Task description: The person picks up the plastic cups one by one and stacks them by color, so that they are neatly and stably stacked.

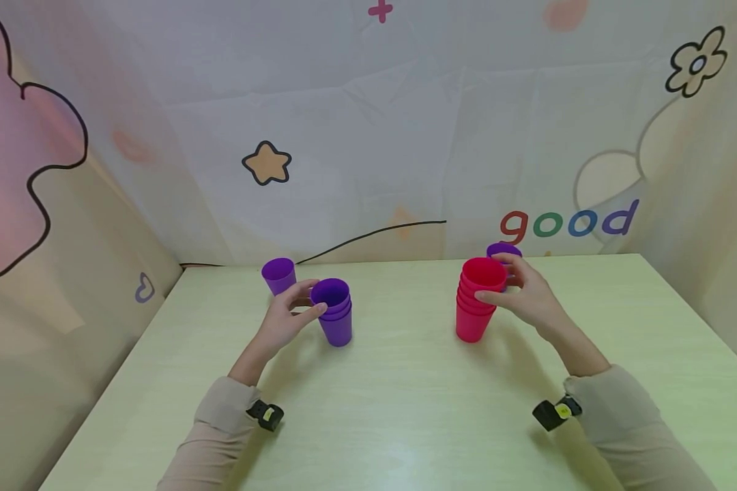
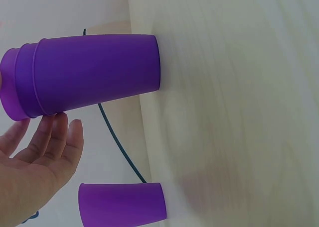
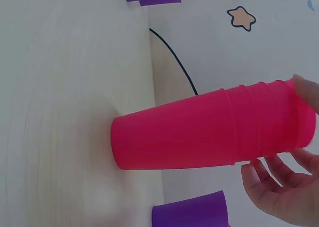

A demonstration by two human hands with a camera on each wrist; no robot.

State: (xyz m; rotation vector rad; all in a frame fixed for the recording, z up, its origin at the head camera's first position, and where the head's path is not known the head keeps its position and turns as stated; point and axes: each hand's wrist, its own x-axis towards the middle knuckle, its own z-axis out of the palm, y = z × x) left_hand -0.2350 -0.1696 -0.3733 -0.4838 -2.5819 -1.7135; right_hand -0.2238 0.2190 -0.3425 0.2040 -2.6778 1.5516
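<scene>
In the head view my left hand [image 1: 286,317] holds a stack of purple cups [image 1: 336,331] near its top, thumb on the near side. The left wrist view shows the purple stack [image 2: 99,70] with its rims nested and the fingers [image 2: 57,137] against its side. To the right, a taller stack of red cups [image 1: 471,324] is held by my right hand [image 1: 531,296], thumb at the front and the other fingers round the far side. Several rims show on the red stack [image 3: 174,132] in the right wrist view. Both stacks stand mouth up.
A single purple cup [image 1: 279,275] stands behind my left hand. Another purple cup [image 1: 503,249] is partly hidden behind the red stack and my right hand. The pale table [image 1: 399,409] ends at a printed cloth backdrop [image 1: 368,157].
</scene>
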